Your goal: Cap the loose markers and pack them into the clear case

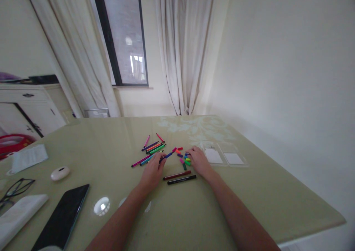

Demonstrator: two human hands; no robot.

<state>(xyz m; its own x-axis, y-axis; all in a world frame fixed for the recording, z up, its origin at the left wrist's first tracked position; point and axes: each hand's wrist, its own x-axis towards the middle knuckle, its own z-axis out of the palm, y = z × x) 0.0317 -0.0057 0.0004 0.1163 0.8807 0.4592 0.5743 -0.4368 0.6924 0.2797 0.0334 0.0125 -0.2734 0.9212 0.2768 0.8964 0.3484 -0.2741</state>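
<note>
Several coloured felt-tip pens (154, 148) lie scattered on a pale green table (249, 195). My left hand (153, 172) pinches a dark blue pen (166, 156) at its near end. My right hand (198, 160) rests with curled fingers on a small heap of loose pen caps (185, 161); whether it holds one is hidden. A dark red pen (176, 175) and a black pen (181, 180) lie side by side between my wrists.
A clear plastic pen case (223, 157) lies open right of my right hand. At the left are a black phone (63, 216), a white oval object (60, 173), glasses (15, 188), a folded paper (29, 157) and a white cloth (18, 214). Curtains and a window stand behind.
</note>
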